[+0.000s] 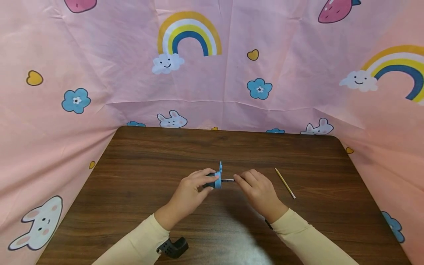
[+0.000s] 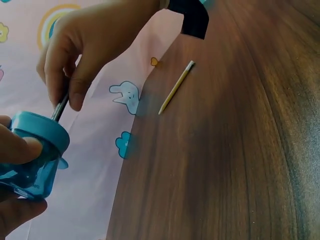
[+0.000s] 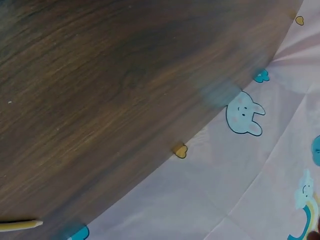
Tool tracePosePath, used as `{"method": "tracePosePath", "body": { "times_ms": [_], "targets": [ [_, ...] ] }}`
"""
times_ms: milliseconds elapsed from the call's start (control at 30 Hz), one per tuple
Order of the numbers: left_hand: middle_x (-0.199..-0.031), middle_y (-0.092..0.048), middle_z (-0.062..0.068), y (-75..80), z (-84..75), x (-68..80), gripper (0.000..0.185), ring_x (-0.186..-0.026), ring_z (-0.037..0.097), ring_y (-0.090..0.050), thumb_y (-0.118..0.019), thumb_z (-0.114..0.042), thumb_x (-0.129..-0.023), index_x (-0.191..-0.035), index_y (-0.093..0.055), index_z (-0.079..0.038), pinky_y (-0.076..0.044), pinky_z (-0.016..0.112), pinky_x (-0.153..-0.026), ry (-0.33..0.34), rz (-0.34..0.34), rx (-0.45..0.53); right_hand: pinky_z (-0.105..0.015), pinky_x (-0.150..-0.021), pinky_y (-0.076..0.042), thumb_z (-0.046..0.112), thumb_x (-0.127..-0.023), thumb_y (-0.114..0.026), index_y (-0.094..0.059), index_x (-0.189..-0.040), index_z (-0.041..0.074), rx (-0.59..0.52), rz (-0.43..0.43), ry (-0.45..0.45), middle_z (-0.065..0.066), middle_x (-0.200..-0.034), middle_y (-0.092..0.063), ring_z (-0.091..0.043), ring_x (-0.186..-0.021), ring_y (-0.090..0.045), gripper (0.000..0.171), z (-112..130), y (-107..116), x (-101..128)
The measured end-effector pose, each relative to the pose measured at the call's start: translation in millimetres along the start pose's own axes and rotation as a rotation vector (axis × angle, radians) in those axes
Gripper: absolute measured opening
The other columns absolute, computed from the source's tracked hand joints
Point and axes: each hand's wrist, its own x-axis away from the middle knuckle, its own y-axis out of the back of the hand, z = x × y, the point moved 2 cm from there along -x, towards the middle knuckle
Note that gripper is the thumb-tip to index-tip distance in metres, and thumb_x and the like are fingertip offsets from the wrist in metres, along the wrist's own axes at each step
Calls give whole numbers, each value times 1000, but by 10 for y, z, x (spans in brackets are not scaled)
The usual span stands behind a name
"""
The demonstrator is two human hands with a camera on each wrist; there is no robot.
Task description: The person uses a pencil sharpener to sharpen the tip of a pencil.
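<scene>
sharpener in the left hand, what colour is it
Blue sharpener, see-through body with a solid blue cap; clearest in the left wrist view.

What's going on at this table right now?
A person holds a blue pencil sharpener in the left hand just above a wooden table. The right hand pinches a dark pencil whose tip sits in the sharpener. A second, yellow pencil lies to the right, untouched.

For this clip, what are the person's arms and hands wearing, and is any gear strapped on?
Both arms wear long, plain cream sleeves reaching the wrists. The left hand and right hand are bare, with no gloves or rings visible. A black perforated device sits under the left wrist, and a dark strap peeks out at the right cuff.
</scene>
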Motion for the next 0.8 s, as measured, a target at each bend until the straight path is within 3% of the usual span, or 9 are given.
{"method": "tracePosePath", "body": {
  "times_ms": [100, 167, 300, 533, 600, 667, 800],
  "targets": [
    [-126, -63, 8, -5, -4, 8, 37, -114, 24, -60, -74, 7, -79, -114, -73, -7, -55, 24, -71, -10, 8, -12, -23, -50, -45, 3, -95, -57, -73, -93, 1, -31, 23, -29, -4, -77, -54, -15, -65, -49, 17, 14, -6, -12],
    [-126, -63, 8, -11, 3, 14, 38, -115, 25, -60, -74, 7, -79, -114, -73, -7, -57, 28, -78, -37, 12, -47, -22, -48, -43, 1, -84, -69, -73, -89, 3, -60, 46, -59, -2, -74, -52, -14, -63, -46, 7, 23, -8, -21],
    [-124, -64, 10, -29, 25, 31, 38, -116, 28, -59, -76, 6, -77, -113, -73, -7, -54, 36, -90, -124, 22, -130, -20, -50, -44, 2, -66, -86, -74, -82, 6, -143, 146, -152, 1, -70, -50, -11, -61, -46, 20, 20, 2, -43],
    [-118, -66, 12, -79, 41, 41, 35, -112, 27, -61, -78, 7, -75, -108, -74, -4, -55, 30, -89, -327, -7, -200, -19, -54, -46, 7, -75, -80, -76, -82, 6, -416, 426, -410, 3, -70, -58, -7, -62, -49, 8, -50, 50, -97],
    [-117, -66, 13, -88, 40, 41, 34, -111, 26, -61, -77, 7, -75, -108, -74, -3, -55, 29, -89, -356, -3, -205, -21, -56, -48, 8, -79, -78, -75, -83, 5, -499, 508, -485, 3, -73, -61, -6, -64, -50, 6, -81, 55, -104],
    [-118, -66, 12, -94, 42, 46, 35, -111, 26, -60, -78, 7, -75, -109, -74, -3, -55, 29, -88, -372, 11, -218, -28, -71, -55, 9, -81, -75, -75, -83, 6, -571, 583, -550, 3, -77, -67, -10, -73, -58, 4, -118, 54, -110],
    [-117, -66, 12, -106, 42, 50, 39, -110, 27, -60, -79, 10, -72, -107, -75, -6, -55, 29, -88, -435, 6, -234, -30, -72, -55, 12, -86, -72, -76, -84, 6, -749, 716, -676, 1, -81, -71, -10, -77, -61, 8, -205, 28, -92]
  ]
}}
